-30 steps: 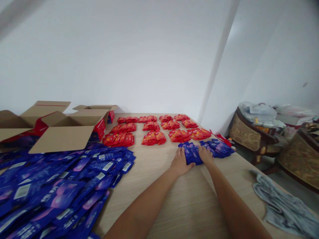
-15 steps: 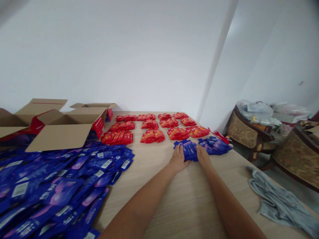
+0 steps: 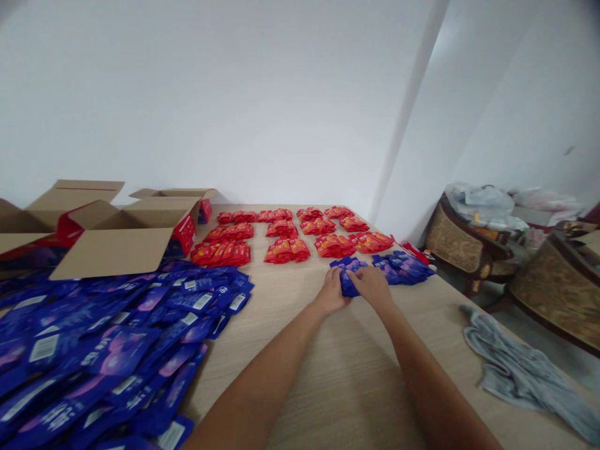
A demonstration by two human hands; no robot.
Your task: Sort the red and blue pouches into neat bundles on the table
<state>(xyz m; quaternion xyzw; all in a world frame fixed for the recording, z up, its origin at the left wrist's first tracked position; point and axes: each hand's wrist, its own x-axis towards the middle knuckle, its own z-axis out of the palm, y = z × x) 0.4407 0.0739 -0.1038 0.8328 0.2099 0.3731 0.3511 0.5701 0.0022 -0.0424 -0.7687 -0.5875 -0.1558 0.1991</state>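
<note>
A small bunch of blue packets lies on the table between my hands. My left hand grips its left side, fingers curled along the edge. My right hand comes over from the right, thumb and fingers closed on the packets' front part and covering some of them. Just right of that hand lies another fanned group of blue packets, apart from my fingers. Farther left, a large loose heap of blue packets with pink pictures and barcodes spreads over the table.
Several bunches of red packets stand in rows toward the wall. Open cardboard boxes are behind the blue heap. A grey cloth lies by the right edge; patterned chairs with plastic bags stand beyond it.
My right hand has moved left from the bunch's right side onto its front. The bunch looks narrower, pressed together between my hands. The view has shifted slightly.
</note>
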